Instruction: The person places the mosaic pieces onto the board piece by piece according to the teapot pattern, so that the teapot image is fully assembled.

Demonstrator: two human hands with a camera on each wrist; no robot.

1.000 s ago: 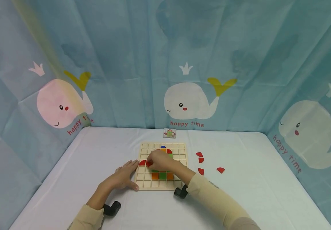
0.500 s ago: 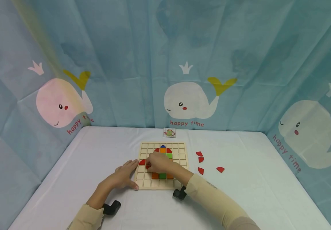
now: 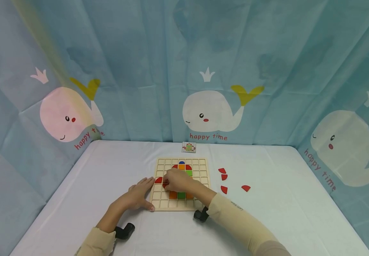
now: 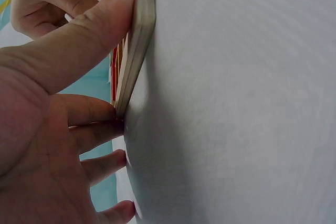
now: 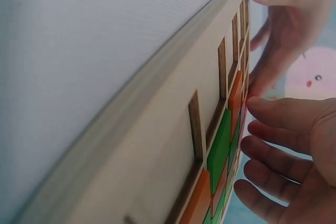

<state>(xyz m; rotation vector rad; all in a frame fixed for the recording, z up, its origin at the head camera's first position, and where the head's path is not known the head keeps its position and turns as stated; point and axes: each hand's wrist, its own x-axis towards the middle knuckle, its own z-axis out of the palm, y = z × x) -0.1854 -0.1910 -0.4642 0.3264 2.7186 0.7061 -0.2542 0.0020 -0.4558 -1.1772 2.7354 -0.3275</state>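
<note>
A square wooden grid board [image 3: 164, 204] lies on the white table, with coloured pieces set in its middle cells. My left hand [image 3: 138, 196] rests at its left side, thumb at the near corner and fingers spread along the edge, as the left wrist view confirms. Over the board, my right hand [image 3: 178, 180] pinches a red quarter-circle piece [image 3: 165, 186] with thumb and index finger, right at a cell on the left. Another red quarter-circle [image 3: 158, 180] sits in the leftmost column. Orange pieces [image 3: 173, 195] and a green square [image 3: 181, 195] show below the right hand, which hides part of the pattern.
Several loose red quarter-circle pieces [image 3: 246, 188] lie on the table right of the board. A small pattern card [image 3: 189, 147] is behind the board. Black wrist devices [image 3: 125, 231] are worn on both arms. A blue whale-print curtain [image 3: 139, 106] stands behind the table.
My right hand has shifted very slightly, and the red piece under its fingers now sits lower against the board. The left hand stays in place.
</note>
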